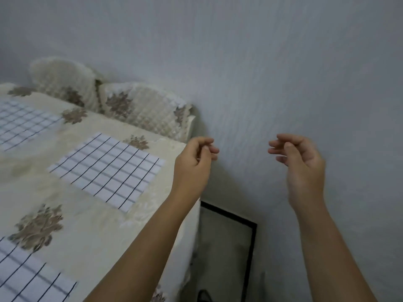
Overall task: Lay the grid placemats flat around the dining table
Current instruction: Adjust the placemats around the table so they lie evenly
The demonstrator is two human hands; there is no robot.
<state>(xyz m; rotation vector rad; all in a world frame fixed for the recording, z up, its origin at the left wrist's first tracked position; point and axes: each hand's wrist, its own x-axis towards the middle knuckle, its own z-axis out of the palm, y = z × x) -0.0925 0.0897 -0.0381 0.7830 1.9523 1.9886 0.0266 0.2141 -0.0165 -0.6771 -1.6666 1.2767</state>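
Note:
Three white placemats with a dark grid lie flat on the dining table (91, 240), which wears a cream cloth with brown flower motifs. One placemat (106, 171) sits near the table's right edge, another (21, 125) at the far left, a third (28, 277) at the bottom left. My left hand (194, 166) hovers just past the table's right corner, fingers loosely curled, holding nothing. My right hand (301, 166) floats to the right in front of the wall, fingers apart and bent, also holding nothing.
Two chair backs (144, 107) in quilted cream covers stand against the pale wall (283, 73) behind the table. Right of the table, a strip of grey floor with a black border (250, 243) runs along the wall.

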